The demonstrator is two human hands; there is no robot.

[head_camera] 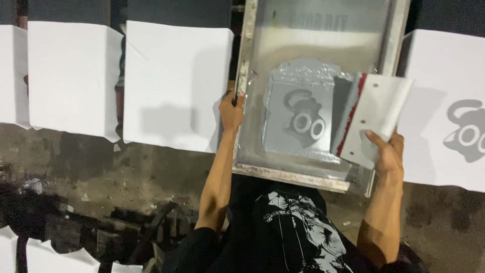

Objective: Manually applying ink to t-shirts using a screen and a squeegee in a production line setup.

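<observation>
Mid-print: left hand [231,112] grips the screen frame [242,76] edge, right hand [386,151] clasps the squeegee [376,114]; next likely a steady pull across the grey design [303,121].

Grey ink design on silver-framed screen [298,121], white red-edged squeegee [371,119], white fabric panels [174,83]

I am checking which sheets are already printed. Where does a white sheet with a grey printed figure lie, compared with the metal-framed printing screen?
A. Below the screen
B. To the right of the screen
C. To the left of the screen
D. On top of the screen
B: the white sheet with the grey printed figure lies right of the metal-framed printing screen; the white sheets on the left are blank.
</observation>
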